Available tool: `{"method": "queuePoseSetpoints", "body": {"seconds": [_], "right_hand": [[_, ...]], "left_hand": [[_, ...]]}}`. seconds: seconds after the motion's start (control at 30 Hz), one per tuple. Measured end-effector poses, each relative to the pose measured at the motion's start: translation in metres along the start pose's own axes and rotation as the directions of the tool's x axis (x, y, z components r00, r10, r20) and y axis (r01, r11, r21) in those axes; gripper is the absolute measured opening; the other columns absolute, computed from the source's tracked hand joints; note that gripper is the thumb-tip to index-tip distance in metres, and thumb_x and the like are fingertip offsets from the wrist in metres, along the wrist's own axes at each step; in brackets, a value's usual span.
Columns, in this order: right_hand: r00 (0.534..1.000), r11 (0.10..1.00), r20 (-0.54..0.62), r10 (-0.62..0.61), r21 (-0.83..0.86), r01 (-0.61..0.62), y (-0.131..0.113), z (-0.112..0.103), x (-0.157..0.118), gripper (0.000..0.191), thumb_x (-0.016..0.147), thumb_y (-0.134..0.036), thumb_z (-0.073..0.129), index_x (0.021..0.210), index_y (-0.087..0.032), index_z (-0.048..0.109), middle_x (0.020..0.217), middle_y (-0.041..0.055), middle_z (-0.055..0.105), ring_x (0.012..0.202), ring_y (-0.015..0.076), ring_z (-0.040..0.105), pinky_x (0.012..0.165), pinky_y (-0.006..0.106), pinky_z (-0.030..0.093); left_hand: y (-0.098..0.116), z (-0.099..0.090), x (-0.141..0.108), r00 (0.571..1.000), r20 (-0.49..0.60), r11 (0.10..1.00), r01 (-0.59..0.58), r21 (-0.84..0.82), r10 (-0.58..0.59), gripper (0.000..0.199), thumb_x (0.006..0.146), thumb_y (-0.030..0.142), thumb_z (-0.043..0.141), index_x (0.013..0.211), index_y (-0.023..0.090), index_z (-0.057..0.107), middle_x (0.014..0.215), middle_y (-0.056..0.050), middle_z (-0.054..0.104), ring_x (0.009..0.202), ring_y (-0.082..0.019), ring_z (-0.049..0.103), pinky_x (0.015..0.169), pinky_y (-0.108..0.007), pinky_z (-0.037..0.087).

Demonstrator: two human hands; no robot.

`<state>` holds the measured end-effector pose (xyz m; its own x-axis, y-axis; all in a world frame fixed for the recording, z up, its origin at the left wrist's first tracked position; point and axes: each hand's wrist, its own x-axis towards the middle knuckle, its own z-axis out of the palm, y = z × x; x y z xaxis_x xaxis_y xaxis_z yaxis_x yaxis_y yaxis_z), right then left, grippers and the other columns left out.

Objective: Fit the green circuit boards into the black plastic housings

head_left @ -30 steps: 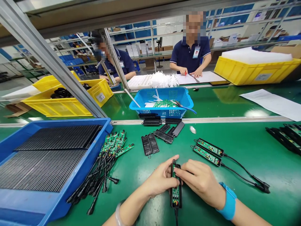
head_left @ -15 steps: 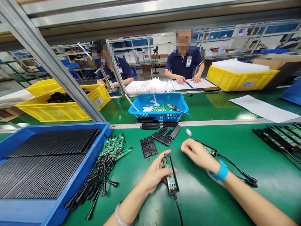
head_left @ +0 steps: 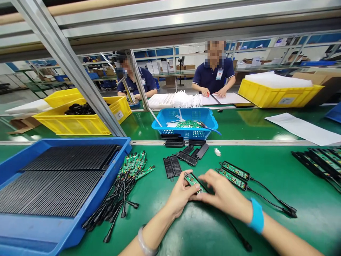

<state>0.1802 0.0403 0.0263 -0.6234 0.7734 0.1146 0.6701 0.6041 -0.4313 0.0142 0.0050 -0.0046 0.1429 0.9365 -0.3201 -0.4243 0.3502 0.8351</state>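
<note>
A green circuit board in a black case [head_left: 195,183] is tilted between my two hands, its cable trailing to the lower right. My left hand [head_left: 181,193] wraps the case from the left, thumb on the board. My right hand [head_left: 220,192], with a blue wristband, grips the lower right end of the same case. Two more boards in black cases [head_left: 233,177] lie to the right of my right hand. Left of my hands is a pile of loose green boards [head_left: 133,167] with black cables. Several black case parts [head_left: 172,166] lie beyond my left hand.
A blue tray [head_left: 39,233] of black strips stands at the left. Beyond are a blue basket [head_left: 185,133], yellow bins [head_left: 71,122] [head_left: 279,94] and two people [head_left: 213,76] seated across the bench. More cased boards [head_left: 319,163] lie far right. A metal post [head_left: 80,78] slants down at the left.
My right hand has come left onto the cased board, which has turned from nearly upright to slanted. The two cased boards at the right are now uncovered. The view has shifted slightly.
</note>
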Motion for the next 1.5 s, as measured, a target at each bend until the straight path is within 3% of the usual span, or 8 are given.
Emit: {"method": "queuePoseSetpoints", "body": {"seconds": [0.3, 0.57, 0.7, 0.97, 1.1, 1.27, 1.37, 1.5], "right_hand": [[0.984, 0.874, -0.171, -0.049, -0.484, -0.04, 0.032, 0.01, -0.055, 0.035, 0.083, -0.017, 0.049, 0.115, -0.006, 0.057, 0.091, 0.0129, 0.06, 0.08, 0.025, 0.06, 0.068, 0.04, 0.054], [0.951, 0.787, -0.258, -0.172, -0.617, -0.025, 0.064, 0.01, -0.055, 0.036, 0.09, -0.027, 0.036, 0.108, -0.008, 0.062, 0.096, 0.0165, 0.058, 0.079, 0.0281, 0.057, 0.062, 0.041, 0.049], [0.914, 0.871, -0.303, -0.268, -0.483, 0.095, 0.035, 0.016, -0.028, 0.039, 0.094, -0.037, 0.034, 0.11, -0.012, 0.059, 0.099, 0.0141, 0.057, 0.084, 0.0257, 0.057, 0.068, 0.039, 0.048], [0.969, 0.977, -0.16, -0.189, 0.066, 0.202, 0.003, 0.047, -0.016, 0.025, 0.093, -0.032, 0.043, 0.107, -0.022, 0.061, 0.099, 0.008, 0.061, 0.086, 0.0219, 0.057, 0.076, 0.039, 0.046], [0.993, 0.782, 0.114, -0.008, 0.62, -0.065, -0.003, 0.047, -0.014, 0.03, 0.091, -0.04, 0.047, 0.112, -0.024, 0.061, 0.103, 0.0079, 0.061, 0.094, 0.0212, 0.058, 0.084, 0.038, 0.046], [0.945, -0.091, 0.327, 0.018, 0.942, -0.324, -0.017, 0.041, -0.01, 0.06, 0.083, -0.057, 0.055, 0.133, -0.027, 0.041, 0.12, 0.0082, 0.057, 0.111, 0.0229, 0.053, 0.099, 0.042, 0.04], [0.939, -0.253, 0.319, 0.126, 0.926, -0.28, -0.02, 0.037, -0.013, 0.051, 0.085, -0.051, 0.056, 0.128, -0.026, 0.045, 0.101, 0.0043, 0.061, 0.08, 0.0146, 0.057, 0.076, 0.031, 0.049], [0.891, -0.064, 0.36, 0.277, 0.932, -0.356, -0.011, 0.027, -0.017, 0.041, 0.089, -0.057, 0.043, 0.109, -0.024, 0.055, 0.062, -0.0051, 0.047, 0.045, 0.0069, 0.022, 0.041, 0.02, 0.018]], "left_hand": [[-0.001, -0.006, 0.001, 0.987, 0.143, 0.912, -0.128, 0.389, 0.077, 0.068, 0.072, 0.03, 0.069, 0.131, 0.018, 0.037, 0.106, -0.008, 0.049, 0.071, -0.01, 0.053, 0.062, -0.027, 0.051], [0.018, -0.016, -0.005, 0.909, 0.264, 0.357, -0.375, 0.856, 0.323, 0.043, 0.078, 0.027, 0.063, 0.119, 0.021, 0.053, 0.103, -0.005, 0.058, 0.08, -0.015, 0.057, 0.07, -0.027, 0.051], [0.052, -0.038, -0.003, 0.832, 0.024, -0.15, 0.072, 0.986, 0.554, 0.03, 0.084, 0.022, 0.055, 0.114, 0.02, 0.054, 0.107, -0.009, 0.058, 0.102, -0.023, 0.054, 0.089, -0.035, 0.046], [0.102, -0.097, -0.02, 0.614, -0.377, 0.013, 0.512, 0.859, 0.694, 0.022, 0.078, 0.004, 0.047, 0.098, 0.009, 0.053, 0.079, -0.015, 0.061, 0.078, -0.032, 0.063, 0.068, -0.045, 0.048], [0.103, -0.087, -0.024, 0.688, -0.274, 0.191, 0.196, 0.962, 0.672, 0.021, 0.079, 0.017, 0.056, 0.097, 0.019, 0.047, 0.075, -0.001, 0.058, 0.067, -0.016, 0.06, 0.065, -0.028, 0.048], [0.087, -0.056, -0.025, 0.959, 0.156, 0.706, -0.28, 0.651, 0.237, 0.031, 0.076, 0.037, 0.065, 0.094, 0.021, 0.045, 0.073, 0.002, 0.055, 0.06, -0.012, 0.056, 0.056, -0.024, 0.047], [0.072, -0.048, -0.018, 0.964, 0.13, 0.361, -0.209, 0.909, 0.233, 0.03, 0.075, 0.04, 0.067, 0.092, 0.02, 0.053, 0.079, -0.002, 0.058, 0.071, -0.017, 0.059, 0.063, -0.028, 0.047], [0.058, -0.049, -0.006, 0.935, -0.087, -0.201, 0.164, 0.966, 0.343, 0.04, 0.067, 0.053, 0.071, 0.078, 0.016, 0.06, 0.082, -0.009, 0.059, 0.08, -0.029, 0.062, 0.067, -0.037, 0.048]]}}
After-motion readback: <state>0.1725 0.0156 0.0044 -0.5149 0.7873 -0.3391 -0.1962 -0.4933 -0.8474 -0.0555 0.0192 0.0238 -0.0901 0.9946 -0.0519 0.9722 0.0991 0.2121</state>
